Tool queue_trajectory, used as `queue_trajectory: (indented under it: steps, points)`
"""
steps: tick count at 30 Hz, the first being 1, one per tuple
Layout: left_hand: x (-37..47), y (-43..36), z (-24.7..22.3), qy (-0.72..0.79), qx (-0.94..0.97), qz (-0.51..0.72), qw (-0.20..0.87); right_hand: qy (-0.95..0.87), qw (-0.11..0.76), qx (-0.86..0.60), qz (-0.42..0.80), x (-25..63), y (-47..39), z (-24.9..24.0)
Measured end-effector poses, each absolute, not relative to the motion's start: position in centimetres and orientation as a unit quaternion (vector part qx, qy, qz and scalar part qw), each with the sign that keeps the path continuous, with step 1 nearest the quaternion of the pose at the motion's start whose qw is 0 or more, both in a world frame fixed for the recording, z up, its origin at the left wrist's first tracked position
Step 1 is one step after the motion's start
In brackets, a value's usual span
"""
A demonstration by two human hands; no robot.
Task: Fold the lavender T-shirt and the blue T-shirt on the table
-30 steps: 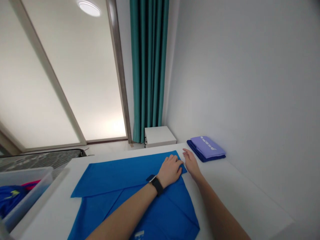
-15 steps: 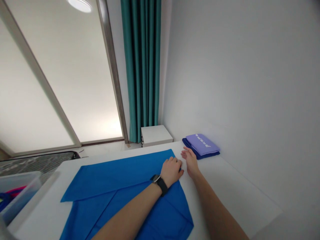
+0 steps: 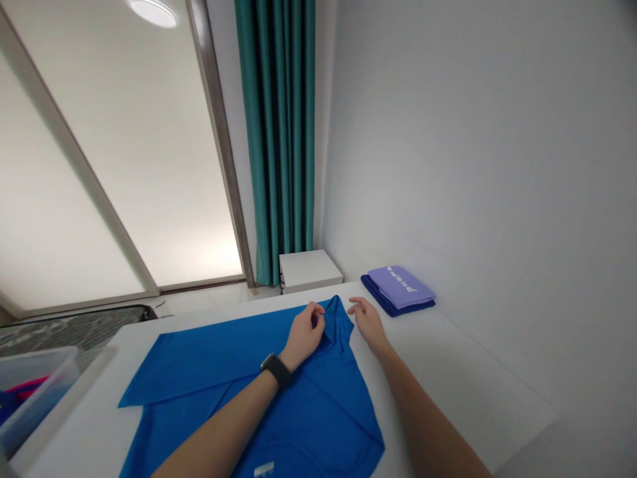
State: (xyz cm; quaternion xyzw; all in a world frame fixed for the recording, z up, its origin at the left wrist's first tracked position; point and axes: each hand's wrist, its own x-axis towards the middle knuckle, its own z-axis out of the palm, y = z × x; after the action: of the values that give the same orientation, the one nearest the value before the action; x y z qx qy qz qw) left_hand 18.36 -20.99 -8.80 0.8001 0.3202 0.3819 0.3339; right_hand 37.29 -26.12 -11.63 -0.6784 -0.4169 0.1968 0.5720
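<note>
A blue shirt (image 3: 318, 398) lies on the white table (image 3: 462, 378), its far side folded over in a long flap. My left hand (image 3: 304, 332), with a dark watch (image 3: 276, 370) on the wrist, pinches the fabric near the far right corner, where the cloth is bunched and slightly raised. Just right of that corner is my right hand (image 3: 367, 324), fingers apart and slightly curled, holding nothing. A white label (image 3: 263, 470) shows on the shirt at the bottom edge of the view.
Folded purple (image 3: 401, 287) and navy (image 3: 423, 306) clothes are stacked against the wall beyond my right hand. At the left stands a clear bin (image 3: 40, 405) with coloured clothes. Behind the table are a white cabinet (image 3: 309, 269) and a green curtain (image 3: 279, 146).
My left hand has moved left and closed on the fabric, bunching the far right corner. My right hand has shifted slightly left. The shirt's label has come into view.
</note>
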Motion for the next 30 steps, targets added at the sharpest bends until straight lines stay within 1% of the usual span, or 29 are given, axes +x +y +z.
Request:
queue_trajectory:
  steps: [4,6,8,13,15,19,21,23,25,27,30]
  points:
    - [18.1,-21.1,-9.5,0.305,0.778,0.393,0.384,-0.449,0.537,-0.684,0.206,37.1,-26.2,-11.3]
    - [18.1,-21.3,-9.3,0.301,0.783,0.384,0.386,-0.459,0.523,-0.684,0.22,37.1,-26.1,-11.4]
    - [18.0,-21.7,-8.8,0.296,0.811,0.369,0.345,-0.461,0.511,-0.686,0.235,37.2,-26.0,-11.4]
    - [17.9,-23.4,-7.9,0.201,0.927,0.279,0.151,-0.452,0.479,-0.7,0.275,38.0,-25.3,-10.5]
    - [17.9,-24.1,-7.8,0.165,0.945,0.252,0.126,-0.451,0.459,-0.705,0.296,38.4,-24.7,-9.9]
    - [18.1,-24.8,-7.4,0.133,0.935,0.277,0.179,-0.455,0.421,-0.712,0.33,38.7,-23.4,-9.0]
    - [18.2,-24.6,-7.2,0.167,0.919,0.306,0.184,-0.458,0.411,-0.713,0.337,38.6,-23.0,-8.8]
    - [18.2,-24.2,-7.0,0.245,0.903,0.315,0.163,-0.46,0.408,-0.712,0.339,38.5,-23.0,-8.8]
    - [18.2,-23.8,-7.1,0.32,0.89,0.295,0.139,-0.46,0.412,-0.71,0.338,38.4,-23.2,-8.8]
    - [18.1,-23.4,-7.4,0.35,0.887,0.268,0.135,-0.46,0.417,-0.707,0.339,38.3,-23.4,-8.8]
    - [18.2,-23.2,-8.0,0.318,0.891,0.249,0.206,-0.455,0.424,-0.704,0.343,38.2,-23.8,-8.7]
